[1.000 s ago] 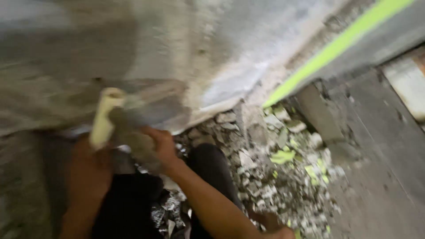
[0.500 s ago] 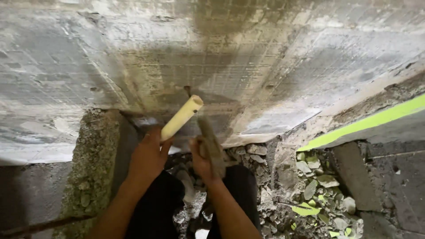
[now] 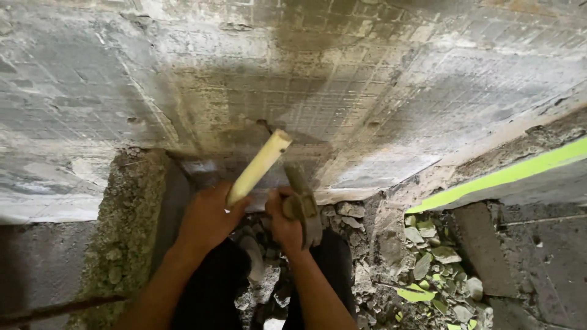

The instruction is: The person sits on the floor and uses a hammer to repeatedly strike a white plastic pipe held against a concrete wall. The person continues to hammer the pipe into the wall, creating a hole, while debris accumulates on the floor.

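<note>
Grid-marked plaster wall (image 3: pixel 379 79), broken rubble (image 3: pixel 428 269), bright green strip (image 3: pixel 501 177), rough concrete block (image 3: pixel 131 226)

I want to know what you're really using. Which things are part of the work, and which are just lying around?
In use:
- left hand, gripping the pale handle
- right hand, holding the dark metal tool
- grey wall, where both tools point

Just lying about:
- rubble on the ground
- green chips among it
- green stripe
- rough concrete block
</note>
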